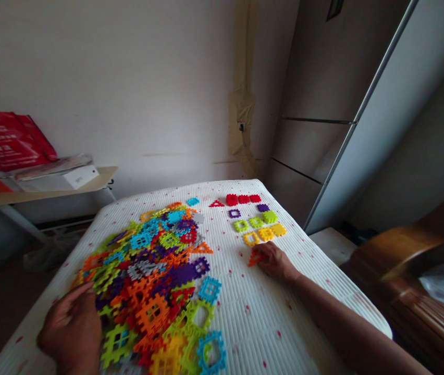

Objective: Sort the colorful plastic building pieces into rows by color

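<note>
The white-covered table (241, 325) runs well past both hands' fingers to its far edge, and there's a decent bare strip of cloth left of the right fingers before you hit the pile. That pile of plastic pieces (155, 271) starts right at the left hand's (74, 325) fingertips; can't tell if they're pinching anything. Right hand's (276, 261) fingers are pinching the orange triangle (255, 258), which pokes out to their left, yellow squares (266, 234) just beyond.
</note>
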Demonstrator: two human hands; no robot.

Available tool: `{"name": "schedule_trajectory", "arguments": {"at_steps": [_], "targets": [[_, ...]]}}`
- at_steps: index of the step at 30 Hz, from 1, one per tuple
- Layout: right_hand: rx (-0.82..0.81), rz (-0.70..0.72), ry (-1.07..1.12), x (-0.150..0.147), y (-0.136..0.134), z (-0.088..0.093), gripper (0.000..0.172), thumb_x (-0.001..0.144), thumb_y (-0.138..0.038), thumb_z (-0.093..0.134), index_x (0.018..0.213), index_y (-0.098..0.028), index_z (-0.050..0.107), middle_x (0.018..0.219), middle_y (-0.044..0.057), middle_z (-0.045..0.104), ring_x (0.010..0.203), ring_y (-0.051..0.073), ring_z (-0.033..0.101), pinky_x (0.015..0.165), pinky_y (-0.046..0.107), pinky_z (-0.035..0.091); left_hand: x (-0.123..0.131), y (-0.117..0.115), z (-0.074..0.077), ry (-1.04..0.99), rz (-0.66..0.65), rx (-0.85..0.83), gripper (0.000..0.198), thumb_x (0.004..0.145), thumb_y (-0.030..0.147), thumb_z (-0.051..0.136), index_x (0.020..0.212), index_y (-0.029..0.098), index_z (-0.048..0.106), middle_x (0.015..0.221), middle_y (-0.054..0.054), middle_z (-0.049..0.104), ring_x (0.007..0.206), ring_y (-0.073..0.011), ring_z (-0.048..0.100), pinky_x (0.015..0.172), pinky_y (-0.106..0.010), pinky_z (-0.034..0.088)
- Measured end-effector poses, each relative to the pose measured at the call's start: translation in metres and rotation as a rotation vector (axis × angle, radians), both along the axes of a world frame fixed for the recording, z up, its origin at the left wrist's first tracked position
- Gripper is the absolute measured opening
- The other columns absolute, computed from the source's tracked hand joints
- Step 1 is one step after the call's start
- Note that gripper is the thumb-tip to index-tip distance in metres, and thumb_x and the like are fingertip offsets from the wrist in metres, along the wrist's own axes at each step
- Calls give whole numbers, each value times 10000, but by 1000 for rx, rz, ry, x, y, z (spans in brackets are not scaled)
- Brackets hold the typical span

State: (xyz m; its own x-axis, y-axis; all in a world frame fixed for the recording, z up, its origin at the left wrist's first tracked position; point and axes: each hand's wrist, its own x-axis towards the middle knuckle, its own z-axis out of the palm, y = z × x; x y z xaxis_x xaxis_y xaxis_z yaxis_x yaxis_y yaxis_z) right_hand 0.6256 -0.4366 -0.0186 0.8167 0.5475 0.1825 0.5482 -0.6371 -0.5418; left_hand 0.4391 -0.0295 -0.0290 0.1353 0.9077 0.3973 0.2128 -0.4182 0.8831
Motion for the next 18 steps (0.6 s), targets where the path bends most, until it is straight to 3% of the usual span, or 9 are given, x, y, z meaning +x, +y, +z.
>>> {"name": "schedule_trajectory", "arguments": {"at_steps": [5, 13, 18], "targets": [[5, 8, -13, 0, 0, 0, 407, 684, -88, 536, 1068, -176, 637, 998, 82, 632, 915, 196, 594, 819, 301, 484, 0, -6, 9, 24, 13, -65, 349, 627, 366, 571, 901, 203, 714, 859, -33, 679, 829, -246, 621, 886, -431, 475], [29, 10, -31, 4, -2, -11, 403, 679, -93, 552, 1062, -183, 637, 994, 77, 623, 902, 190, 592, 807, 291, 484, 2, -6, 8, -21, -2, -77, 313, 605, 340, 571, 851, 206, 710, 835, -26, 682, 858, -251, 626, 910, -424, 466], [21, 10, -29, 5, -2, -10, 404, 680, -92, 552, 1063, -187, 638, 1014, 74, 627, 918, 189, 588, 816, 291, 480, 1, -13, 17, 8, 0, -102, 313, 604, 346, 561, 840, 201, 706, 825, -25, 667, 865, -250, 621, 934, -429, 448]]}}
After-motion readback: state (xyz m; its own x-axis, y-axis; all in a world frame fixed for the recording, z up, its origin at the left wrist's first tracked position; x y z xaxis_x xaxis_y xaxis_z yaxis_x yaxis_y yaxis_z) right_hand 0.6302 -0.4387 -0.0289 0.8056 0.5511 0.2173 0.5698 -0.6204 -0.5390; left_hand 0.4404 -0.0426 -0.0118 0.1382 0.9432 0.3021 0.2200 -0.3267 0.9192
